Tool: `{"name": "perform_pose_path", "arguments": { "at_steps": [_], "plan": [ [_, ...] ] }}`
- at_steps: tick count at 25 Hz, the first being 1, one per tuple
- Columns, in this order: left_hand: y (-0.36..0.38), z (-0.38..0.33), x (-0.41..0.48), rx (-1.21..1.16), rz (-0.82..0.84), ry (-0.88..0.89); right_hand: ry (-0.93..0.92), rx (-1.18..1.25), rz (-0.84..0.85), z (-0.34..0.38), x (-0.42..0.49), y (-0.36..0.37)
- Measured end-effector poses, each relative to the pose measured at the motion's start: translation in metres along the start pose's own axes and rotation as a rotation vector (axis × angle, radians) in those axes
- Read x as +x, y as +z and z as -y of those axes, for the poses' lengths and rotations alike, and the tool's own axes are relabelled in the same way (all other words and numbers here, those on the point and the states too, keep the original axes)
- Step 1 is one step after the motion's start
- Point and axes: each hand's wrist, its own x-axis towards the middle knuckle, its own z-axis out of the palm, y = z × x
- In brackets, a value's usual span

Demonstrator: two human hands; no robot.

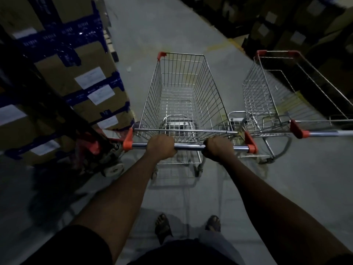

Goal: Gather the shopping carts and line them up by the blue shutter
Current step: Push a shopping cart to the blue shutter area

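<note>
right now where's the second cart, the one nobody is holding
In the head view the free cart stands on the right, beside the cart gripped by both hands, in front of the dark stacked boxes.

Two empty wire carts with orange corner caps, upright on the floor: near cart (183, 96) mid-aisle, second cart (271, 96) just beside, right.
</note>
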Motion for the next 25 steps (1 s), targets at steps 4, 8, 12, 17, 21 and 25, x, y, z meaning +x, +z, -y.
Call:
{"name": "perform_pose_path", "arguments": {
  "at_steps": [4, 8, 12, 17, 21, 25],
  "plan": [
    [0.002, -0.005, -0.025, 0.009, -0.025, 0.011, 0.008, -0.032, -0.008, 0.010, -0.020, 0.003],
    [0.016, -0.011, -0.068, 0.032, -0.052, 0.028, -0.002, -0.041, -0.050, 0.024, -0.062, 0.017],
    [0.038, -0.025, -0.120, 0.069, -0.055, 0.015, -0.046, -0.044, -0.043, 0.039, -0.113, 0.030],
    [0.053, -0.052, -0.191, 0.111, -0.057, -0.024, -0.059, 0.001, -0.035, 0.053, -0.184, 0.041],
    [0.063, -0.076, -0.239, 0.101, -0.037, -0.056, -0.092, -0.024, -0.043, 0.057, -0.236, 0.050],
    [0.068, -0.093, -0.277, 0.019, 0.009, -0.091, -0.092, -0.030, -0.046, 0.063, -0.278, 0.054]
  ]
}}
